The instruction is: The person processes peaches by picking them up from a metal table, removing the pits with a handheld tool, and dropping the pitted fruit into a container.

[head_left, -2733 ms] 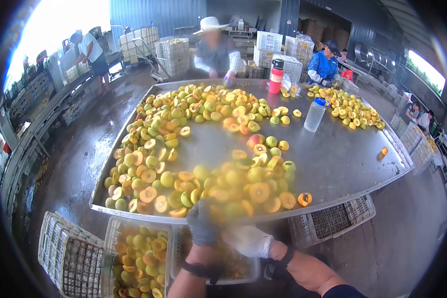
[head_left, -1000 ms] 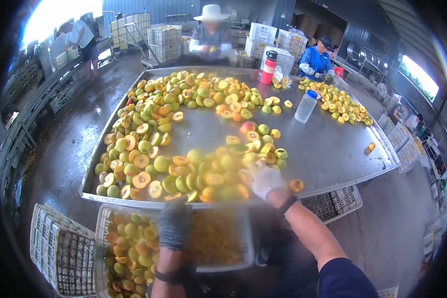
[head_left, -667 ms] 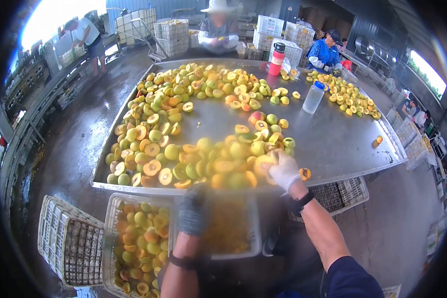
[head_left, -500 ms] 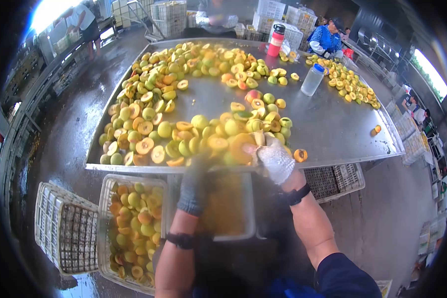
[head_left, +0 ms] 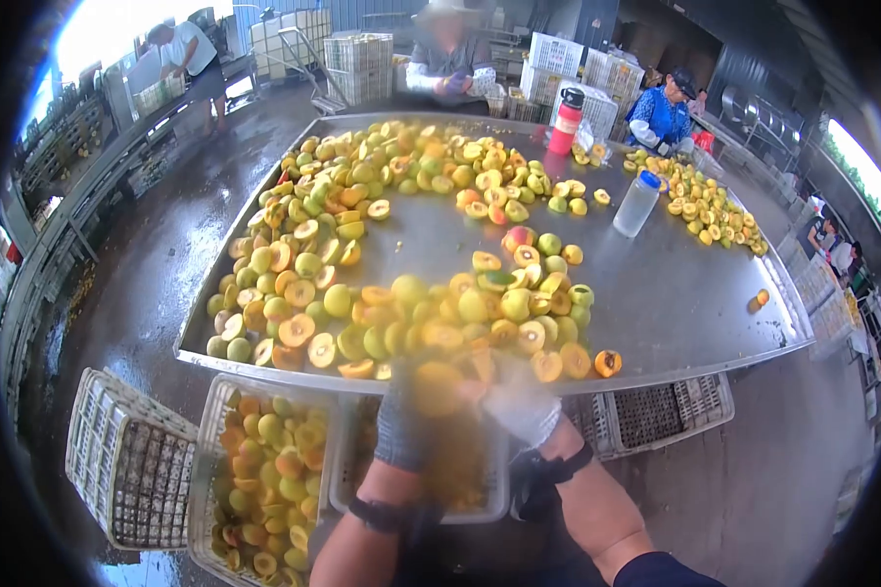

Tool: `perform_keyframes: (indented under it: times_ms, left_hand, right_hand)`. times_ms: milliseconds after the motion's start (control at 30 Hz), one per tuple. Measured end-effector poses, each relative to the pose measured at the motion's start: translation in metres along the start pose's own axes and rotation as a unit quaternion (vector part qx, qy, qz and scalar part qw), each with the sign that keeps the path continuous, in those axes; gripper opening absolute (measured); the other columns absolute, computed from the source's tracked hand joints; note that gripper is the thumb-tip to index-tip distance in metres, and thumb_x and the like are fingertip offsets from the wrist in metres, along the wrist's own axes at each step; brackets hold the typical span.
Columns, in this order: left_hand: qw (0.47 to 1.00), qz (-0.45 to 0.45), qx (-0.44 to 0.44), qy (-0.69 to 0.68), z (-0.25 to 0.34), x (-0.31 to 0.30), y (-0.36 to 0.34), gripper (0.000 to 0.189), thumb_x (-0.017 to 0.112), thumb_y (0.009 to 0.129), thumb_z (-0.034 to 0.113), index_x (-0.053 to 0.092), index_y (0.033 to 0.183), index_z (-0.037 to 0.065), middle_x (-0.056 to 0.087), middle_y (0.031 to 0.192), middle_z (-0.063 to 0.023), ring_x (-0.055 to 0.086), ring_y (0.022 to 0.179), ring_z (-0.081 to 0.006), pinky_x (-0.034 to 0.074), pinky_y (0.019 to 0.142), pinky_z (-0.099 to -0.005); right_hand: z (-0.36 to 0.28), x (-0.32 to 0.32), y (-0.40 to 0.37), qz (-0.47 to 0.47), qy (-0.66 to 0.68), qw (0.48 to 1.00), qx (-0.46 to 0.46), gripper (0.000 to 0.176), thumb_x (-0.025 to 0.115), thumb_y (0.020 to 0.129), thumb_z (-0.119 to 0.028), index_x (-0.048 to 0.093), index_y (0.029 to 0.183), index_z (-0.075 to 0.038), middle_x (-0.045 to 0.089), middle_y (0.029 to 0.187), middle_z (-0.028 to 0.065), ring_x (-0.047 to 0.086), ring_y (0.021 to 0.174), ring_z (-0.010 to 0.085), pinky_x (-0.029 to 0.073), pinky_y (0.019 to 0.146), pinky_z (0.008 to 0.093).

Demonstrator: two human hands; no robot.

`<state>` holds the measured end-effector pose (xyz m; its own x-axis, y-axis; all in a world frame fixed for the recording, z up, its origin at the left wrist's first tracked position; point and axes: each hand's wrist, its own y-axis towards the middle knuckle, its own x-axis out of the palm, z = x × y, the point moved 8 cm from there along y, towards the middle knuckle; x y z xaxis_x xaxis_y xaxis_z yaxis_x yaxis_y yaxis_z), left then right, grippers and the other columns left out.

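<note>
My left hand (head_left: 401,421), in a grey glove, is over the table's near edge with its fingers round a blurred yellow peach half (head_left: 439,387). Close by on the right, my right hand (head_left: 525,403) wears a white glove; its fingertips reach toward that fruit, but motion and a smudge hide how they are closed. Just beyond both hands, a heap of cut peaches (head_left: 470,305) covers the front of the metal table (head_left: 416,240). Under my hands stands a pale crate (head_left: 499,489), its contents blurred yellowish.
A crate full of peach halves (head_left: 274,470) stands lower left, beside an upended crate (head_left: 142,470). Another crate (head_left: 656,416) sits under the table's right side. A clear bottle (head_left: 636,205) and a red bottle (head_left: 565,125) stand on the table. Co-workers (head_left: 661,117) are at the far side.
Both my hands have drawn back from the heap toward the table's near edge and come closer together. The view has tilted up, so the table sits lower in it.
</note>
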<state>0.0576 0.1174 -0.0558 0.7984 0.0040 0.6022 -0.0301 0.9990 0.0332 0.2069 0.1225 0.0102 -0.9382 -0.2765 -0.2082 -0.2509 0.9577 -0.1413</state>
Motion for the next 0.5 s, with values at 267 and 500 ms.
perform_keyframes:
  times_ms: [267, 500]
  left_hand:
    - [0.982, 0.042, -0.088, -0.160, -0.016, -0.004, -0.001, 0.063, 0.047, 0.106, 0.054, 0.056, 0.135, -0.002, 0.067, 0.119, -0.0156, 0.066, 0.109, -0.0261, 0.057, 0.095, -0.0417]
    - [0.995, 0.042, 0.091, 0.011, 0.052, -0.008, -0.020, 0.052, 0.040, 0.109, 0.047, 0.052, 0.139, 0.006, 0.063, 0.125, -0.0110, 0.065, 0.108, -0.0240, 0.056, 0.089, -0.0377]
  right_hand:
    - [0.005, -0.007, -0.006, 0.064, -0.017, 0.997, -0.033, 0.026, 0.069, 0.096, -0.012, 0.067, 0.120, -0.002, 0.067, 0.092, 0.0016, 0.061, 0.077, 0.0091, 0.052, 0.069, 0.0262]
    - [-0.019, -0.058, 0.100, 0.131, 0.065, 0.989, 0.021, 0.014, 0.056, 0.102, -0.020, 0.065, 0.099, -0.009, 0.063, 0.082, 0.0010, 0.060, 0.070, 0.0136, 0.048, 0.058, 0.0300]
